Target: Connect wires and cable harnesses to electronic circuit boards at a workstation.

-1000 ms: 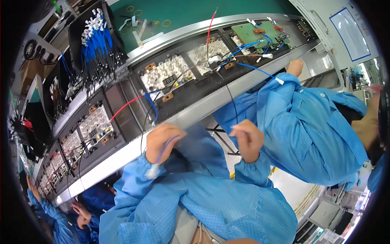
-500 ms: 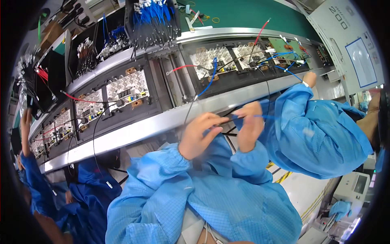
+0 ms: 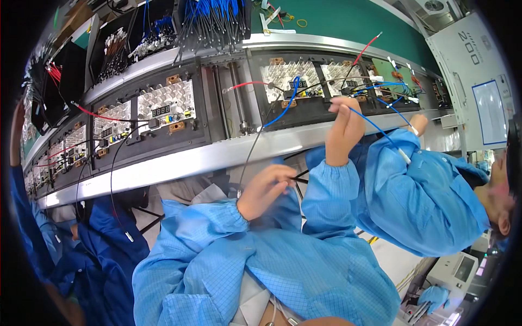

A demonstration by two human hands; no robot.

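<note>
My right hand (image 3: 346,127) is raised over the line's front rail, in front of the right-hand circuit boards. Its thumb and fingertips pinch a blue wire (image 3: 375,126), which trails to the right and ends in a white connector (image 3: 404,156). Lower and to the left, my left hand (image 3: 267,190) hovers near the rail with bent fingers apart from the thumb; I see nothing in it. Beyond my right hand lies a white circuit board (image 3: 348,74) with a digit display. Another such board (image 3: 296,81), crossed by blue and red wires, sits left of it.
A metal rail (image 3: 217,156) edges the line of black trays. More boards (image 3: 165,106) lie to the left. Bins of blue wires (image 3: 215,24) stand behind. At right a co-worker's hand (image 3: 417,124) is near the rail; another person in dark blue (image 3: 109,233) is at left.
My hands have parted. The right has moved up toward the boards with the blue wire, while the left has dropped slightly. The view has shifted a little.
</note>
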